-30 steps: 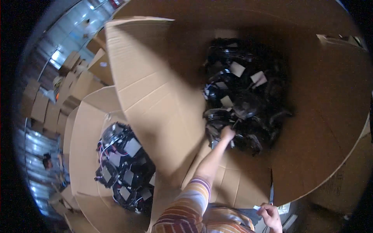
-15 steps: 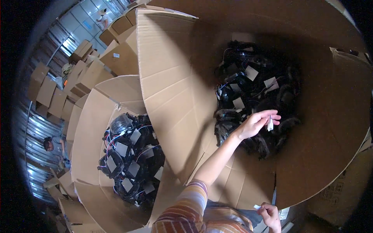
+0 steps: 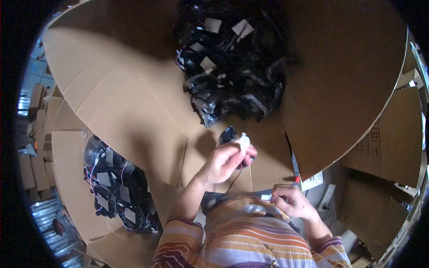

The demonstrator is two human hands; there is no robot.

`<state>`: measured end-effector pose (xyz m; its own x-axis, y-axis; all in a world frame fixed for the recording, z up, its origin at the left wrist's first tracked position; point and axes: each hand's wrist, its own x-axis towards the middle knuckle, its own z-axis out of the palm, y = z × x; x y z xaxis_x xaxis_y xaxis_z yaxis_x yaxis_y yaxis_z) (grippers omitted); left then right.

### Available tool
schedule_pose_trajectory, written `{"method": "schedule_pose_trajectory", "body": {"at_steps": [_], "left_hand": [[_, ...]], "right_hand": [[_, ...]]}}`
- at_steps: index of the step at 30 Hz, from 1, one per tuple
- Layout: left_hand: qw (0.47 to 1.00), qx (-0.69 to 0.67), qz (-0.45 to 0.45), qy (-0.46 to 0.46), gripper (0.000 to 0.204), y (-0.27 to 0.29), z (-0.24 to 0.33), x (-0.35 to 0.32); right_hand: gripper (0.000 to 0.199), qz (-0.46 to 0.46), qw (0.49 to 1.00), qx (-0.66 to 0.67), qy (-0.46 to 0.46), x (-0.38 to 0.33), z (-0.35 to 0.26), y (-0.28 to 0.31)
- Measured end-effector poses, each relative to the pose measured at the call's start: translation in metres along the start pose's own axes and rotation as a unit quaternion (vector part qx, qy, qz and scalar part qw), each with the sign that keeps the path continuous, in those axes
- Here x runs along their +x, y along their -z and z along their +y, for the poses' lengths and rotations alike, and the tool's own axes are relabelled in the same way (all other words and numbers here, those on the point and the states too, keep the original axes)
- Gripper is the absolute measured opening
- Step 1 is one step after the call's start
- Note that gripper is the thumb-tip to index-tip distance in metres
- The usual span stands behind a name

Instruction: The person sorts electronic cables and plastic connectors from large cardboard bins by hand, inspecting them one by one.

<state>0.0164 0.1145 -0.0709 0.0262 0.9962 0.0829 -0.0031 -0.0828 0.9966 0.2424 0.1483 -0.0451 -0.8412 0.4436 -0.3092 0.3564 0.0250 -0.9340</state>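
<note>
My left hand is raised over the near wall of a large cardboard box and grips a small black part with a white tag and thin wires hanging from it. Deep in that box lies a pile of black bagged parts with white tags. My right hand is low by my striped shirt, fingers curled against a small pale thing at the box's near edge; what it grips I cannot make out.
A second open cardboard box at the lower left holds more black wired parts with white tags. Stacked cartons stand at the far left. Flattened cardboard leans at the right.
My left hand has come up out of the pile in the big box toward my chest, carrying one tagged part. The view has swung so the big box fills the top.
</note>
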Motion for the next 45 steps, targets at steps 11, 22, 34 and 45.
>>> {"method": "schedule_pose_trajectory", "body": {"at_steps": [11,22,34,45], "left_hand": [[0.991,0.126,-0.007,-0.037,0.018,-0.030,-0.010,-0.027],[0.911,0.376,0.044,-0.166,0.035,-0.036,-0.017,-0.023],[0.863,0.451,0.092,-0.207,0.036,-0.030,-0.026,-0.016],[0.869,0.442,0.065,-0.211,0.035,-0.037,-0.025,-0.019]], "right_hand": [[0.013,0.052,0.992,0.065,0.092,0.017,-0.016,0.012],[0.011,0.178,0.982,-0.037,0.043,0.016,-0.017,0.009],[0.013,0.181,0.983,0.029,0.008,0.015,-0.007,0.006],[0.011,0.185,0.982,-0.043,0.025,0.016,-0.005,0.006]]}}
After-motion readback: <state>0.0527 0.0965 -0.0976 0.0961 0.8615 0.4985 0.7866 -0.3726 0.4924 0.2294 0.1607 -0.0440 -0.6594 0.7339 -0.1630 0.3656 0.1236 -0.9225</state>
